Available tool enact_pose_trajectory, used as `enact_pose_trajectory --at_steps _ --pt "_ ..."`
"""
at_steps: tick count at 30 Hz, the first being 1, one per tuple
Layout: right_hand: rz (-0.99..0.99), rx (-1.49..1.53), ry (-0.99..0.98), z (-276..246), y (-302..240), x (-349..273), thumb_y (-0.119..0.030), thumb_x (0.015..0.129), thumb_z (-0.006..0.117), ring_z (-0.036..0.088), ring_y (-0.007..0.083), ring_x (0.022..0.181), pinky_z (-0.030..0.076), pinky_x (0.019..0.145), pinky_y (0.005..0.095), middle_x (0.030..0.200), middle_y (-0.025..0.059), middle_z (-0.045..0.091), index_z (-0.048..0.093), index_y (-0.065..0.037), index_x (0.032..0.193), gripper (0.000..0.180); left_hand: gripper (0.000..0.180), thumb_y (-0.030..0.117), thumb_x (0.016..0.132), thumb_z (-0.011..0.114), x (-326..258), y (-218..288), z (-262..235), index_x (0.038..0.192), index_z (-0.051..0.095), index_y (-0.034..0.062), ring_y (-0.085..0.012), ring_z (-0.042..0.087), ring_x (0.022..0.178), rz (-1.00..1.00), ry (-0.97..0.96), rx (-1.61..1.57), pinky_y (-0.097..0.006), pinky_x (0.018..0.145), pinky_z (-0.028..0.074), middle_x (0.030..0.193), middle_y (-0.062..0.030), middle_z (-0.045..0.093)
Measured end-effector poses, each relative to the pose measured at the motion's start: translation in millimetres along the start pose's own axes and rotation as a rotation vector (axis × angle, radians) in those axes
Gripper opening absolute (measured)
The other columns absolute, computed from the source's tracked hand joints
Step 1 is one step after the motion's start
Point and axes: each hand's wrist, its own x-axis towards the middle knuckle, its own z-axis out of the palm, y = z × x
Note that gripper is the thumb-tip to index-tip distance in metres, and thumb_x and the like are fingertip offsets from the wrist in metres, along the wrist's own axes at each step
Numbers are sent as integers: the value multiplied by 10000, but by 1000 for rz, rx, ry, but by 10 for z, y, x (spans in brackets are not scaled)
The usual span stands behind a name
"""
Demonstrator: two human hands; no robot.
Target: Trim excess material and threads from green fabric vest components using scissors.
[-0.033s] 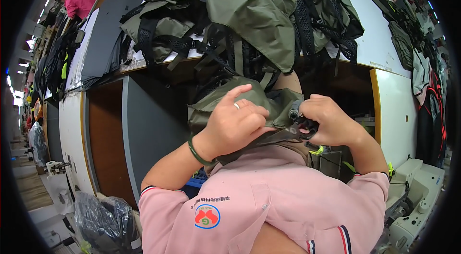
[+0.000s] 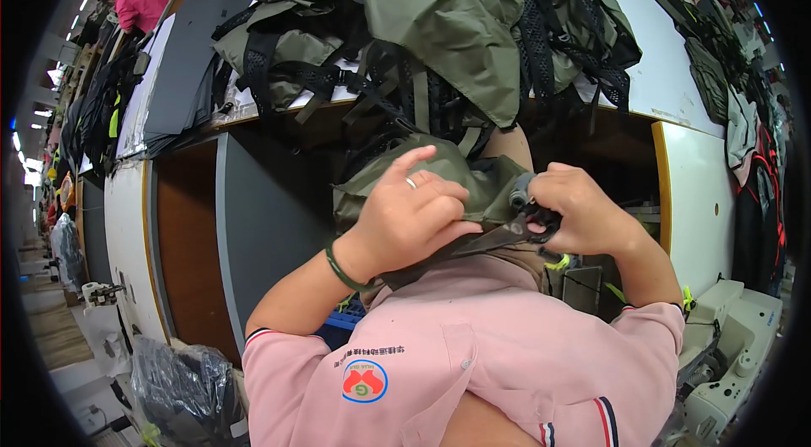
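In front of my body hangs olive-green backpack fabric (image 2: 439,161), part of a large bundle that trails down from the table. My left hand (image 2: 414,212), with a ring and a dark green bangle, grips the fabric's lower edge between thumb and bent fingers; the index finger points up and away. My right hand (image 2: 576,204) is closed around the dark handles of a pair of scissors (image 2: 507,236). Their dark blades point left, toward the left thumb, along the fabric edge. The blade tips are hard to make out against the cloth.
More olive and black backpacks (image 2: 443,24) with mesh straps lie heaped on the white table (image 2: 667,92). Dark grey sheets (image 2: 190,50) are stacked at its left. Below are open compartments with a grey divider (image 2: 241,227). A sewing machine (image 2: 735,354) stands at right, a plastic-wrapped bundle (image 2: 182,392) at lower left.
My left hand has shifted slightly left, and a little more of the scissor blades shows. My right hand has barely moved.
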Motion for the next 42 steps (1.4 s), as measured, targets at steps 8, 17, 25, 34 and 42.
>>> enact_pose_trajectory --at_steps 8,17,25,34,42 --pt "39 -22 39 -36 188 -113 -59 680 727 469 301 604 400 642 358 656 90 516 513 -41 729 220 248 108 701 818 -257 -162 -326 915 692 98 -234 631 888 -152 -86 116 -455 926 491 931 -40 659" --pt "80 -8 17 14 249 -153 -55 682 713 491 304 611 403 652 351 651 91 520 505 -41 715 211 169 45 701 725 -315 -57 -312 843 682 124 -177 616 860 178 120 295 -401 907 496 915 0 654" --pt "7 -366 22 -199 123 -42 -348 569 902 556 258 661 382 648 360 680 36 540 526 -87 757 494 127 20 701 711 -237 -38 -284 803 660 77 -174 627 797 140 84 198 -397 879 501 915 -22 661" --pt "-72 -464 22 -280 99 112 -286 589 864 579 239 705 380 668 356 712 46 541 527 -85 778 435 228 -1 644 757 -234 -33 -258 835 653 65 -210 625 771 100 67 117 -432 850 508 916 -57 675" --pt "-106 -503 68 -192 187 128 -183 605 819 574 235 681 383 677 354 692 44 533 513 -93 768 358 245 -11 620 760 -243 -43 -224 813 635 76 -195 580 672 62 93 85 -415 840 512 871 -54 671"
